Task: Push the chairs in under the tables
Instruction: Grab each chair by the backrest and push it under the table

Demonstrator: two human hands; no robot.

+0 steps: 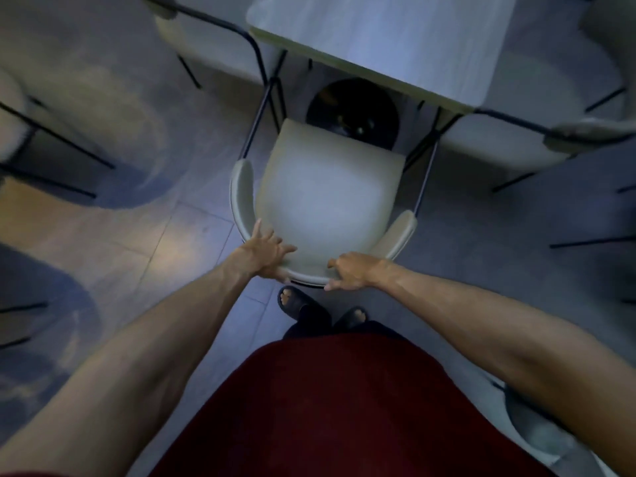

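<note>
A cream chair [327, 194] with a curved backrest and thin black legs stands right in front of me, its seat facing a pale grey table [395, 39]. The front edge of the seat lies just short of the table's near edge. My left hand [266, 251] grips the backrest rim on its left side, fingers spread over the top. On the rim's right side sits my right hand [347, 270], fingers curled around it. A round black table base [352, 111] shows beneath the tabletop.
Other cream chairs stand at the table's left [213, 39] and right [509, 146]. More chair legs and a seat [13, 108] are at the far left. My sandalled feet [299, 304] stand on the grey tiled floor behind the chair.
</note>
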